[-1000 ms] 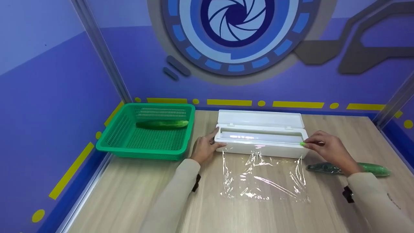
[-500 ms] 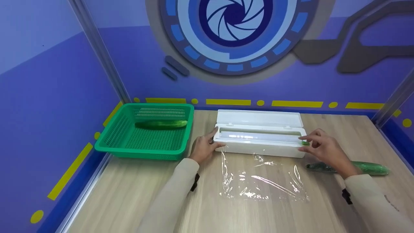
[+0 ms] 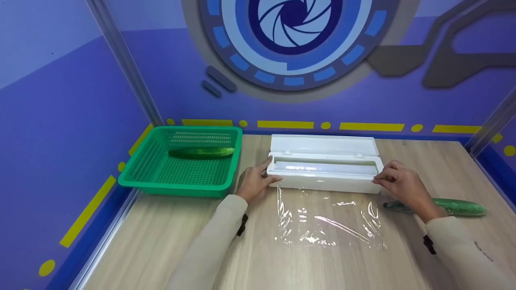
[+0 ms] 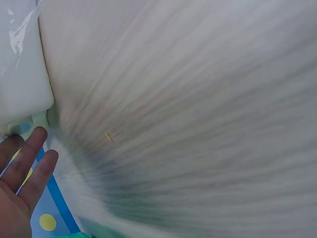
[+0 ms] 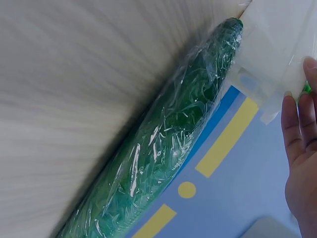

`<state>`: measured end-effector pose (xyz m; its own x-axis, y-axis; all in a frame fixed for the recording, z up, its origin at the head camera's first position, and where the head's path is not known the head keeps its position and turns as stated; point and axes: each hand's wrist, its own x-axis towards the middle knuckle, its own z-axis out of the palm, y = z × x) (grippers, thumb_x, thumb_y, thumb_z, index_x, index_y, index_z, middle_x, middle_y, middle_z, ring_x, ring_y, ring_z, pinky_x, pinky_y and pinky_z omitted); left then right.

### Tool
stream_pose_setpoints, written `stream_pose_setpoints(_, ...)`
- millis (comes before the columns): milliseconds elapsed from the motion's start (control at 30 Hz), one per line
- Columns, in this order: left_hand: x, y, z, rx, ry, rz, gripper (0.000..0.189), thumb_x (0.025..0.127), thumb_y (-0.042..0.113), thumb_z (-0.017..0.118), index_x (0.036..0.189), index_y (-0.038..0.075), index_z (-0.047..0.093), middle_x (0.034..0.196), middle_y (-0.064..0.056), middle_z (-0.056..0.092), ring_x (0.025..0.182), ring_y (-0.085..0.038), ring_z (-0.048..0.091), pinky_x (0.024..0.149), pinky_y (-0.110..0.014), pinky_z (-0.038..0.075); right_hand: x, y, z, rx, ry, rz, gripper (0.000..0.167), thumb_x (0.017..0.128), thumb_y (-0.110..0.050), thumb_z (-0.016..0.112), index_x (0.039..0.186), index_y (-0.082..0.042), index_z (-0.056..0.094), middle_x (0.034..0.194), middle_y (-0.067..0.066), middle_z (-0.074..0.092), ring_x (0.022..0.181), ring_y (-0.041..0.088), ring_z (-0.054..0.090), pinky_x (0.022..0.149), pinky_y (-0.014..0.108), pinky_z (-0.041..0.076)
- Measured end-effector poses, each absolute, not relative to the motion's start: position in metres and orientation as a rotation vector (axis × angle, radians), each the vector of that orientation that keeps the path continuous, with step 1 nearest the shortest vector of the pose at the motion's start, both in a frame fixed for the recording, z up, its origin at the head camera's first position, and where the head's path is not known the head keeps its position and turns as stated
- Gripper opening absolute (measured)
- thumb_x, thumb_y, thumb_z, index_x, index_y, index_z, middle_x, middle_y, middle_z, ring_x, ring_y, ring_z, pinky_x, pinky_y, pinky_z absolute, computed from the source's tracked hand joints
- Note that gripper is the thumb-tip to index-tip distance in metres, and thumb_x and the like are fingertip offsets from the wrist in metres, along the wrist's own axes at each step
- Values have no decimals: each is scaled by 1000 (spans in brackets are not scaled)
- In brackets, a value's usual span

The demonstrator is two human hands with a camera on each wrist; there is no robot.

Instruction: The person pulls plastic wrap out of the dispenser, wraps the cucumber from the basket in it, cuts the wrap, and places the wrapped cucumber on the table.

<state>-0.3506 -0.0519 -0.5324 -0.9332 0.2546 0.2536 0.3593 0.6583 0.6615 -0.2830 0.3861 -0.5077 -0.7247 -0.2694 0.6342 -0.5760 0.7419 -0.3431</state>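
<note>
A white cling film box stands on the table with its lid tipped back and a film roll inside. My left hand holds its left end, thumb at the front, fingers round the end. At the right front corner my right hand pinches a small green slider, mostly covered by the fingertips. A clear sheet of cling film lies spread in front of the box. Beneath my right wrist, a film-wrapped cucumber lies on the table; the right wrist view shows its crinkled wrap.
To the left stands a green plastic basket with one cucumber in it. A patterned blue wall closes off the back, and another panel runs along the left side.
My right fingers and thumb parted a little at the green slider half a second ago; now they are together over it. My left hand stays on the box.
</note>
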Motion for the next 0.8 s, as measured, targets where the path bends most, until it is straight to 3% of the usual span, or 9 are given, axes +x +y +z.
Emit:
stream_pose_setpoints(200, -351, -53, -531, -495, -2760, -1137, 81, 89, 41, 86, 158, 16, 51, 94, -8, 71, 83, -15, 51, 77, -28, 46, -283, 386, -506, 620, -2409, 742, 26, 72, 12, 92, 84, -8, 81, 86, -2, 61, 73, 8, 55, 65, 8, 42)
stream_pose_setpoints(433, -351, -53, -529, -526, -2730, -1135, 81, 88, 40, 86, 156, 12, 53, 107, -16, 76, 82, -14, 53, 72, -25, 44, -283, 386, -505, 611, -2426, 753, 25, 73, 12, 92, 86, -7, 81, 88, -1, 62, 74, 7, 56, 65, 8, 42)
stream_pose_setpoints(567, -351, -53, -529, -533, -2725, -1130, 80, 88, 40, 86, 155, 12, 54, 98, -14, 75, 77, -14, 49, 69, -26, 40, -282, 386, -505, 619, -2430, 745, 25, 73, 13, 91, 86, -6, 81, 88, -1, 62, 75, 7, 57, 66, 8, 43)
stream_pose_setpoints(667, -352, -53, -530, -538, -2716, -1127, 80, 87, 40, 87, 155, 11, 54, 105, -15, 76, 77, -14, 49, 70, -26, 41, -282, 387, -504, 617, -2440, 750, 25, 74, 12, 91, 87, -7, 81, 88, -1, 62, 75, 6, 58, 67, 7, 44)
stream_pose_setpoints(800, -352, -53, -531, -555, -2699, -1110, 80, 87, 41, 87, 154, 11, 56, 131, -17, 71, 80, -14, 53, 74, -29, 47, -282, 387, -504, 618, -2443, 764, 25, 74, 12, 91, 87, -8, 81, 88, -3, 61, 75, 5, 57, 66, 7, 43)
